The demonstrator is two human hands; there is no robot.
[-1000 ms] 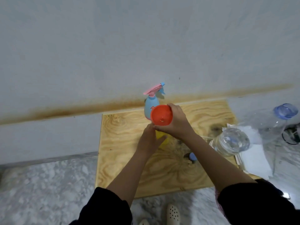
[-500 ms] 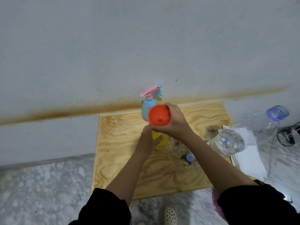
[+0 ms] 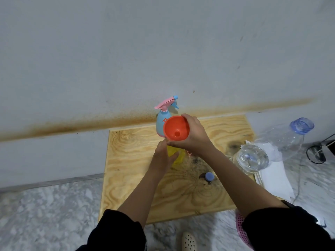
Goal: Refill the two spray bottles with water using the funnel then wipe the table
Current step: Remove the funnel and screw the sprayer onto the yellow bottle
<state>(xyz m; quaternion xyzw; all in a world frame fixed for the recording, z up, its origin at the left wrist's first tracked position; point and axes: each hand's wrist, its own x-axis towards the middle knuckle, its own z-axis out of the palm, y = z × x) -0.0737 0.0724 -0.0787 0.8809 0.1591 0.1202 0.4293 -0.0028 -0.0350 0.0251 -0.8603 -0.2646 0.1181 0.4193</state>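
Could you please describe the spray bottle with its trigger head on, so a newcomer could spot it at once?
Find the plywood table against the pale wall. At its far edge, just behind the orange funnel in the right hand, stands the spray bottle. It is light blue with a pink trigger head, unlike the yellow bottle gripped by the left hand.

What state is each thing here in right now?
orange funnel: held by right hand over yellow spray bottle.
yellow spray bottle: upright, left hand gripping it.
blue spray bottle: upright, pink sprayer on.
clear water bottle: upright, holds water.
large clear bottle: uncapped, leaning.
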